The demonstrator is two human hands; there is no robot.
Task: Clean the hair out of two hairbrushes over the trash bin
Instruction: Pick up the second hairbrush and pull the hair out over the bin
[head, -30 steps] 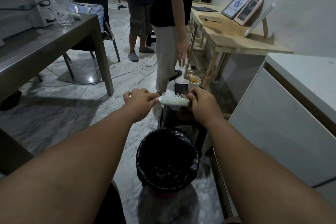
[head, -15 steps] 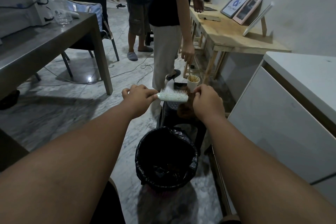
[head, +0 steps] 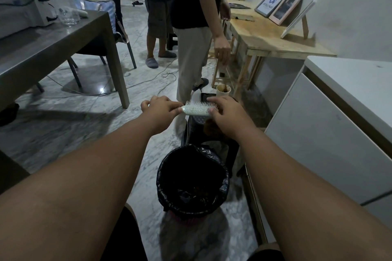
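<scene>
A: Nearest the camera, what was noted?

B: Two bare forearms were seen stretched forward from 7 and 5 o'clock. Between them, low at 6 o'clock, a trash bin [head: 192, 180] lined with a black bag was recorded on the marble floor [head: 63, 133]. Dark contents were seen inside; what they were could not be told.

A: And the hands?

B: The left hand [head: 162, 108] was found clenched around the handle end of a white hairbrush [head: 196, 109], the handle itself being hidden in the fist. The right hand [head: 227, 110] was laid at the far end of the brush head, fingers curled onto it at the bristles; whether hair was pinched could not be told. The brush was held level, bristles turned up and away, up at 12 o'clock from the bin and beyond its far rim in the view.

A: Behind the brush?

B: A black stool [head: 212, 133] was noted just past the bin, partly hidden by the right hand. A paper cup [head: 223, 89] with brown contents was seen at its far side.

A: Farther out?

B: A white cabinet [head: 328, 133] was logged at 3 o'clock, a grey table [head: 53, 48] at 10 o'clock with a glass [head: 69, 17] on it. Two standing persons were recorded at 12 o'clock, beside a wooden table [head: 275, 42] at 1 o'clock bearing framed pictures [head: 280, 5] leaned against the wall.
</scene>
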